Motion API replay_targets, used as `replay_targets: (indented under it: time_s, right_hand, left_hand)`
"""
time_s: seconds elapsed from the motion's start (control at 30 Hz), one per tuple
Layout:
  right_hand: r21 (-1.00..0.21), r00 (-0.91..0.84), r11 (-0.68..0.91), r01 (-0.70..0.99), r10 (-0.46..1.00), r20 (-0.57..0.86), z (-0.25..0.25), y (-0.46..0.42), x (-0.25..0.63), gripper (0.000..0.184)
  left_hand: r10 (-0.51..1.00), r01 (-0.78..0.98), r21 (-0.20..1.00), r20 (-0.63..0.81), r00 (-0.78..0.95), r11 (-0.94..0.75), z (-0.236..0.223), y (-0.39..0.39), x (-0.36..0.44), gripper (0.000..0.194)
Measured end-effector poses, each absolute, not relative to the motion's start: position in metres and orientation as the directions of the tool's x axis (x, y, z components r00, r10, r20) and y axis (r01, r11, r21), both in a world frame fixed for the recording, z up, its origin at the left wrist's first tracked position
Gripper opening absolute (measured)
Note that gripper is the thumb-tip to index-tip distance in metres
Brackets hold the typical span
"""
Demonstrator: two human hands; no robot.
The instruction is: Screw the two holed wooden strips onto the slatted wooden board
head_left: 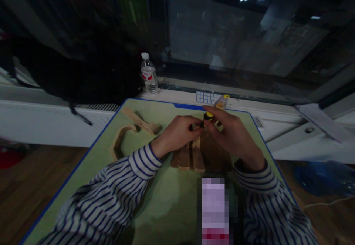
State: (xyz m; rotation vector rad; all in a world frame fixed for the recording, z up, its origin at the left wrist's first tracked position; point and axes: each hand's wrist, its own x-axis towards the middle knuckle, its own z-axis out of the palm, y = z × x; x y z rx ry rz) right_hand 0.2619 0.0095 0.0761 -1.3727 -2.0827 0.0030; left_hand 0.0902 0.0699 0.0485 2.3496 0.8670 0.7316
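Note:
My right hand (231, 128) grips a short screwdriver (208, 116) by its yellow-and-black handle. My left hand (180, 132) is closed in a pinch at the lower, dark end of the screwdriver; what lies between those fingertips is hidden. Both hands are over a brown wooden board (217, 150) on the green table (158, 208). Two pale wooden strips (184, 158) lie side by side on that board, partly covered by my left hand. To the left of my left hand rest a curved wooden piece (119, 139) and a straight wooden piece (138, 121) with a rounded part at its end.
Behind the table, a water bottle (149, 74) stands on the window sill. A blue-and-white grid sheet (205, 97) and a small clear bag or container with a yellow top (222, 101) sit near the table's back edge. A black bag (91, 60) lies at the left.

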Motion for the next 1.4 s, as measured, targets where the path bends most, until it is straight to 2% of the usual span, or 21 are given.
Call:
replay_targets:
  time_s: [0.33,0.6,0.77,1.17,1.4]
  right_hand:
    - [-0.339,-0.208,0.424,0.84,0.828,0.52,0.0732,0.013,0.2615,0.032]
    - [-0.337,-0.231,0.432,0.836,0.836,0.498,0.0776,0.0077,0.262,0.042]
    - [-0.341,-0.241,0.457,0.821,0.82,0.518,0.0762,0.0095,0.262,0.035]
    - [-0.297,-0.187,0.401,0.866,0.812,0.553,0.0731,0.0128,0.2609,0.028]
    - [-0.334,-0.222,0.442,0.833,0.819,0.53,0.0756,0.0106,0.2611,0.037]
  left_hand:
    - [0.707,0.438,0.609,0.312,0.635,-0.662,0.0507,0.07,0.0906,0.02]
    - [0.687,0.425,0.596,0.319,0.653,-0.681,0.0513,0.0698,0.0894,0.02]
    - [0.689,0.438,0.593,0.296,0.661,-0.676,0.0507,0.0693,0.0903,0.019]
    - [0.711,0.456,0.594,0.31,0.631,-0.663,0.0524,0.0686,0.0909,0.019]
    - [0.698,0.451,0.587,0.301,0.649,-0.673,0.0525,0.0679,0.0907,0.02]
